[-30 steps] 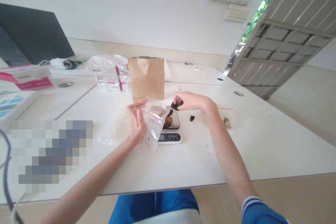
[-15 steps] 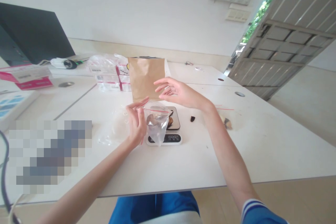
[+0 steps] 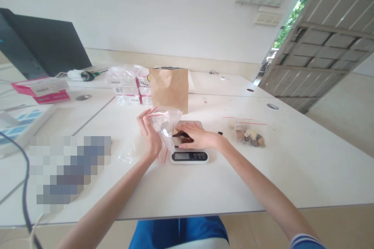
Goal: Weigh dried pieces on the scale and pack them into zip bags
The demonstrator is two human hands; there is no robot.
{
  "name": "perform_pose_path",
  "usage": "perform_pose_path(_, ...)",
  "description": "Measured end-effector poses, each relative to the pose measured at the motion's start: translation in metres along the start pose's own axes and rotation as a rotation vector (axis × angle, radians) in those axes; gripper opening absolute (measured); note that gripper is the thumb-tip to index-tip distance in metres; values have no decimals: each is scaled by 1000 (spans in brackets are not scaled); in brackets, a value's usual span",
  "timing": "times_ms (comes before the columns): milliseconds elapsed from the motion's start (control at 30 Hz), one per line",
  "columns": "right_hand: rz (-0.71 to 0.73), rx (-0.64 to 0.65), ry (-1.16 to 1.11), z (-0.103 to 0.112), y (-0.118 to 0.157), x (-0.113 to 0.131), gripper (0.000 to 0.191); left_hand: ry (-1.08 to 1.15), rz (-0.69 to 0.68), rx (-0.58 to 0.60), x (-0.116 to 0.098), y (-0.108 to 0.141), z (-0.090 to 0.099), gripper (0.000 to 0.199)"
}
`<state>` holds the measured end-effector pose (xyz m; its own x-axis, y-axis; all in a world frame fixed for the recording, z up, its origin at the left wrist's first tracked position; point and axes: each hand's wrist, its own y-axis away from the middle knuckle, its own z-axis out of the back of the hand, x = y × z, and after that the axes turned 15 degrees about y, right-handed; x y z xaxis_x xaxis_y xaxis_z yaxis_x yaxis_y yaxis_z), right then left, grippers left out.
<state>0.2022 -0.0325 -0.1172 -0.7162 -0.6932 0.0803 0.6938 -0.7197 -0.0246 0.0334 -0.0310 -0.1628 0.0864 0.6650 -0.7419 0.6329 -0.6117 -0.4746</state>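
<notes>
My left hand (image 3: 150, 134) grips a clear zip bag (image 3: 167, 126) with a red seal line, held upright at the left side of a small kitchen scale (image 3: 189, 157). My right hand (image 3: 195, 135) lies over the scale's plate, fingers stretched out and thumb apart, on top of several dark brown and pale dried slices (image 3: 181, 137). The palm and fingers partly hide these slices. One small dark piece (image 3: 220, 133) lies on the table by my right wrist. More clear bags (image 3: 130, 151) lie flat left of my left hand.
A filled zip bag (image 3: 248, 134) of mixed dried pieces lies to the right. Behind the scale stands a brown paper bag (image 3: 171, 89). Plastic-wrapped boxes (image 3: 125, 85), pink boxes (image 3: 43, 90) and a black monitor (image 3: 49, 44) are at the left. A cable (image 3: 27, 186) crosses the left front.
My right hand has come down from above the scale onto the dried slices. The zip bag in my left hand has moved slightly left on the scale, uncovering its display.
</notes>
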Motion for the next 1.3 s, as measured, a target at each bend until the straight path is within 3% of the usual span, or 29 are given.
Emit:
perform_pose_path(167, -23, -213, -27, -32, 8, 4, 46, 58, 64, 95, -8, 6, -3, 43)
perform_pose_path(367, -46, -257, -8, -25, 4, 1, 22, 61, 51, 147, -5, 5, -2, 47)
perform_pose_path(533, -34, -294, -71, -23, -5, -4, 20, 68, 54, 92, -4, 3, -2, 47)
perform_pose_path(667, -140, -403, -211, -25, -9, -10, 23, 64, 50, 85, -5, 4, -2, 43)
perform_pose_path(867, -401, -630, -465, 0, -19, -21, 35, 55, 66, 127, -4, 8, -1, 47)
perform_pose_path(1033, -378, -749, -581, 36, -35, -23, 36, 13, 19, 151, -6, 9, -2, 43)
perform_pose_path(1133, -247, -694, -651, 54, -36, -16, 33, -34, 4, 159, -7, 9, -2, 40)
perform_pose_path(1300, -88, -333, -530, 78, -22, 1, 30, -35, 15, 170, -4, 9, 0, 38)
